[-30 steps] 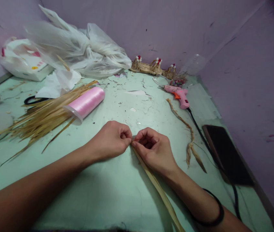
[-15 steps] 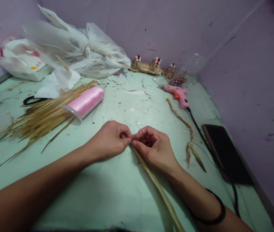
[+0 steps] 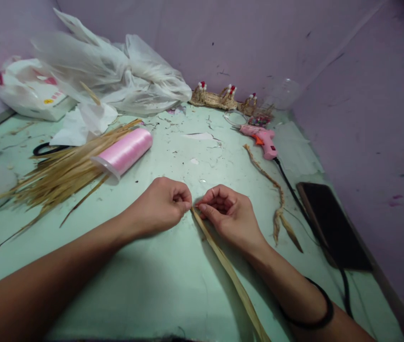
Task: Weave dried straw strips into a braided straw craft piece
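My left hand (image 3: 166, 202) is closed in a pinch on the tip of a long dried leaf strip (image 3: 228, 268). The pale strip runs from there past the inner side of my right forearm to the bottom edge. My right hand (image 3: 228, 213) is just to the right, thumb and forefinger pinched together, other fingers curled. A tiny reddish speck shows at its fingertips, too small to name. A narrow gap separates the two hands. Left of them lies a pink thread spool (image 3: 123, 152) on a bundle of dried leaf strips (image 3: 62, 178).
A pink glue gun (image 3: 261, 140), its black cord, a twisted fibre piece (image 3: 269, 183) and a phone (image 3: 333, 225) are on the right. At the back are a white plastic bag (image 3: 130, 76) and a woven band with beads (image 3: 212, 99). Scissors handles (image 3: 47, 149) show at left.
My hands have drawn slightly apart. The right fingertips have come off the strip's end, while my left hand keeps it pinched.
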Demonstrator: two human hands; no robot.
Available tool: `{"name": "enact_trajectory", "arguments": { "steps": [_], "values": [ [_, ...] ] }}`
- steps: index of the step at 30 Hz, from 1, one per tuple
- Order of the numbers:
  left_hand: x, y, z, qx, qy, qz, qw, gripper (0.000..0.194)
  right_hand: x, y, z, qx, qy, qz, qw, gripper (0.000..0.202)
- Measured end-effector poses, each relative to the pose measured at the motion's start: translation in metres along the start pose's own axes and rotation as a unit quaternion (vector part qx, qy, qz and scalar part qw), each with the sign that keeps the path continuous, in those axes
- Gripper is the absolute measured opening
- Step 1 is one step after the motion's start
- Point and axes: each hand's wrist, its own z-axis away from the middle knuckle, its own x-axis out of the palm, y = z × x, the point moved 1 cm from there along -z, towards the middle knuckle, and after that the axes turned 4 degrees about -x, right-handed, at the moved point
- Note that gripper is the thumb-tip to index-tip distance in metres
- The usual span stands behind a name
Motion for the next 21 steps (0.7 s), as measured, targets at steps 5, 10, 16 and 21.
{"name": "enact_trajectory", "arguments": {
  "steps": [5,10,16,21],
  "values": [
    [-0.003,0.004,0.004,0.007,0.011,-0.005,1.0,0.009,-0.001,0.001,0.001,0.008,0.008,0.003,1.0,0.008],
    [-0.003,0.005,0.007,0.011,0.017,-0.017,1.0,0.009,-0.001,0.002,0.003,-0.017,0.013,0.032,0.999,0.008],
    [-0.002,0.004,0.01,0.012,0.024,-0.023,0.999,0.009,-0.001,-0.001,0.004,-0.042,0.003,0.064,0.997,0.004],
    [-0.001,0.003,0.008,0.022,0.026,-0.02,0.999,0.01,-0.002,-0.009,0.009,-0.056,-0.035,0.133,0.989,0.013]
  ]
}}
